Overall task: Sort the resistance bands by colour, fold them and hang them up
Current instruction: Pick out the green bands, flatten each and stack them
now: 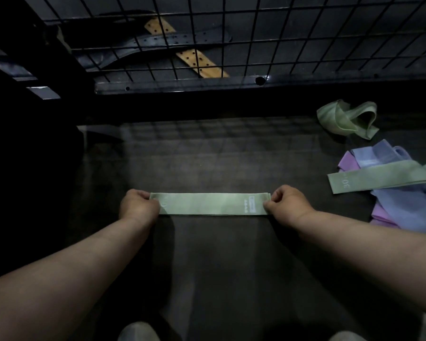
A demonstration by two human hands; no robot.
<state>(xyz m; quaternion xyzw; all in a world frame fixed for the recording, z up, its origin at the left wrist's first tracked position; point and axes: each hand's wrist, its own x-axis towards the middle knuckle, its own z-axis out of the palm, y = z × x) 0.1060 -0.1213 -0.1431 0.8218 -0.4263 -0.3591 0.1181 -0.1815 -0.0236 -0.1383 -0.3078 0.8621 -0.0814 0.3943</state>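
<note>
So the person's got one green resistance band [212, 203] laid out flat and straight on the dark table [219, 262], running left to right just in front of them. The left hand [139, 204] has its fingers curled over the band's left end, gripping it. The right hand [287, 201] is pinching the right end between thumb and curled fingers. Both hands are down at table level with the band straight between them, and it looks layered at the right end. There's some pale printing near that end, too small to read.

Off to the right, well apart from the held one, there's a heap: a green band marked 30 [379, 177] lies across some blue bands [403, 210], with pink bands [383, 214] poking out underneath. Further back, a crumpled green band [347, 119] sits on its own, near the heap but not touching it.

Past the far edge of the table is a black wire grid [253, 43]. Behind it I can make out dark perforated straps [158, 41] and a couple of tan straps [202, 62]. It's pretty dim in here.
</note>
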